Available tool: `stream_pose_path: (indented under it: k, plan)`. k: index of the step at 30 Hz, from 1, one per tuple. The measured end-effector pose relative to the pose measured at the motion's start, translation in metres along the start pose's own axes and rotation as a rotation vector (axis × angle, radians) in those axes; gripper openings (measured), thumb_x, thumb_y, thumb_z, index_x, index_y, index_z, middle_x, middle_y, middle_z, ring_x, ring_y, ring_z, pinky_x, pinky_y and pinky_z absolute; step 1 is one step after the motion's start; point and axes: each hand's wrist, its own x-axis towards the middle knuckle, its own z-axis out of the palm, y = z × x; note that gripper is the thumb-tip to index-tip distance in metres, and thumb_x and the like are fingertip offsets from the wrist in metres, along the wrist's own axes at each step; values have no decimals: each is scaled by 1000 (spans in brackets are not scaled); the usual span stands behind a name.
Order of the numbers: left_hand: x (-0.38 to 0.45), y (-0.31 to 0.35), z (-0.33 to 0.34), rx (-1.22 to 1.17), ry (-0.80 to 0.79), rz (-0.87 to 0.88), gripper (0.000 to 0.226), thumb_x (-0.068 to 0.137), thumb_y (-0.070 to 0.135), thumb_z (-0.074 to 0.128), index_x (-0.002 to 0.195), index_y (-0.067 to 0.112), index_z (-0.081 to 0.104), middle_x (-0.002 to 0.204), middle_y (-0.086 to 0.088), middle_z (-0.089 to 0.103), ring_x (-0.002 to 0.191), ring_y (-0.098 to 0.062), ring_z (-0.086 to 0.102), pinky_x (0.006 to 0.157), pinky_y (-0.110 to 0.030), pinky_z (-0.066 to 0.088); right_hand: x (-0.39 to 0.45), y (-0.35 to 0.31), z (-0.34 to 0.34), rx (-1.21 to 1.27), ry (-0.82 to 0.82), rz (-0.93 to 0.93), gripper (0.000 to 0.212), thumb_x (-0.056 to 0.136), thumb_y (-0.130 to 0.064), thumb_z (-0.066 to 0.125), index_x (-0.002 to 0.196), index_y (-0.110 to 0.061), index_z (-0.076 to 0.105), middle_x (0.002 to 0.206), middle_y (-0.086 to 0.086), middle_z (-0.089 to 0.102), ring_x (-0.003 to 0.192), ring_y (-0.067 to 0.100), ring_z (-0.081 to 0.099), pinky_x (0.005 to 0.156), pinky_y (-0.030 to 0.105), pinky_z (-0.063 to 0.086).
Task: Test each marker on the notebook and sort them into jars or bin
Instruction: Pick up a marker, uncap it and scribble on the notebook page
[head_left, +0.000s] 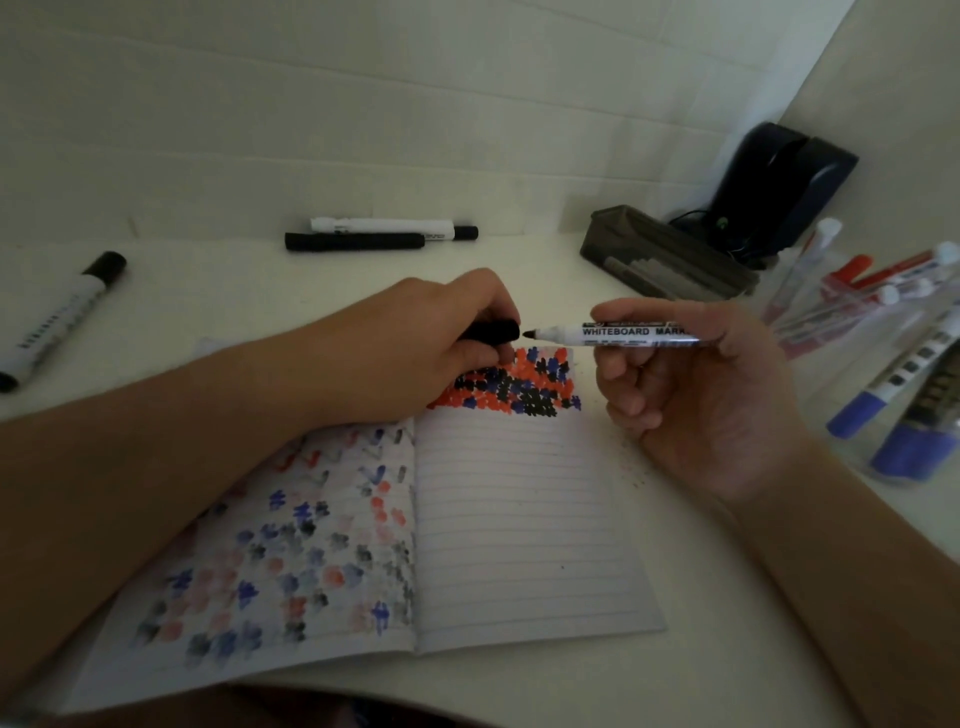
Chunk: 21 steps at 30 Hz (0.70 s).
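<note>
My right hand (691, 395) holds a white whiteboard marker (618, 335) level above the top of the open notebook (519, 525), its bare black tip pointing left. My left hand (415, 343) pinches the black cap (493, 331) a short gap from that tip. The notebook's right page carries a band of red, blue and black test marks (519, 387) at its top; the left page is covered in faded marks. Clear jars at the right hold red markers (852, 291) and blue markers (883, 410).
Two markers (382, 236) lie side by side at the back of the white table, and a black-capped marker (57, 319) lies at the far left. A dark bin (665, 254) and a dark device (779, 187) stand at the back right by the wall.
</note>
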Motion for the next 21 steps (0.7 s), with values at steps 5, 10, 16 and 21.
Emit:
stream_pose_path:
  k: [5, 10, 16, 21]
  plan:
    - [-1, 2, 0, 19, -2, -15, 19, 100, 41, 53, 118, 36, 50, 117, 15, 70, 98, 3, 63, 86, -21, 53, 3, 2, -3, -15, -10, 5, 43, 77, -32, 48, 99, -9, 76, 72, 9, 59, 58, 20, 41, 45, 22, 29]
    - [-1, 1, 0, 27, 16, 0, 22, 101, 33, 59, 122, 34, 52, 119, 16, 68, 87, 15, 57, 71, -3, 41, 4, 5, 2, -84, 34, 28, 28, 84, -22, 49, 98, -13, 72, 71, 9, 62, 53, 19, 46, 45, 21, 35]
    - [-2, 0, 0, 48, 44, 31, 19, 104, 39, 51, 121, 37, 56, 102, 21, 66, 90, 3, 60, 75, -16, 45, 3, 5, 8, -191, 143, -2, 17, 97, -9, 60, 84, -18, 65, 73, 13, 68, 51, 22, 50, 42, 21, 35]
    - [-5, 2, -3, -73, 106, 42, 16, 106, 38, 39, 112, 34, 54, 70, 9, 59, 56, -6, 47, 53, -24, 41, 1, 7, 5, -345, 143, -136, 16, 86, -16, 73, 101, -14, 75, 87, 17, 76, 56, 25, 53, 44, 25, 42]
